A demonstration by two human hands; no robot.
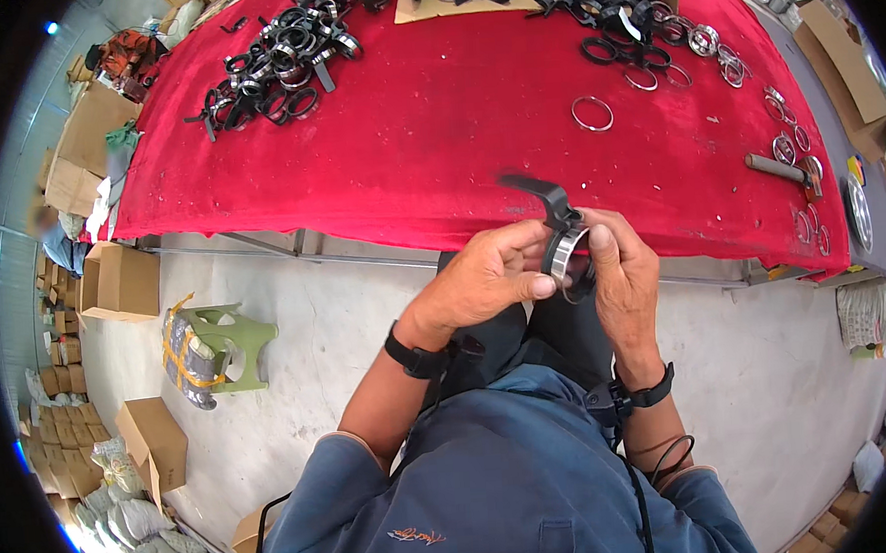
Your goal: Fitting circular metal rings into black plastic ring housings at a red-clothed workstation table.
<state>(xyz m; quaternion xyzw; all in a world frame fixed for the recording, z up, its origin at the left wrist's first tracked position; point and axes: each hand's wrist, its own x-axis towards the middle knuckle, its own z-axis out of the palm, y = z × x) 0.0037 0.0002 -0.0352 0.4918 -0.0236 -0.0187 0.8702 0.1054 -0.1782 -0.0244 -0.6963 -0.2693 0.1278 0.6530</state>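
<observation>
- A person in a blue jacket holds a black clamp fitting with a bright metal ring point(566, 252) between both hands, just in front of the near edge of a table draped in a red cloth point(436, 137).
- The left hand point(483, 274) closes around the ring from the left, thumb pressed flat on its rim; the right hand point(618, 272) grips it from the right, fingers curled tight. A black lever arm sticks up and to the left above the fingers.
- Piled on the cloth's far left lies a heap of black and silver clamp rings point(277, 70); a second heap point(610, 12) spreads along the far right edge.
- A single loose wire ring point(592, 113) lies alone on the cloth, well apart from both heaps; a hammer point(780, 169) rests near the right edge among small silver rings.
- A flat sheet of brown cardboard point(449, 4) sits under parts at the table's far side.
- On the concrete floor to the left stands an open brown carton point(121, 281); a green plastic stool point(228, 346), carrying a bundle wrapped in clear film and yellow tape, is beside it.
- Another brown carton point(154, 440) stands nearer the lower left, by stacked pale sacks point(125, 523).
- Brown cartons point(848, 65) line the table's right side.
</observation>
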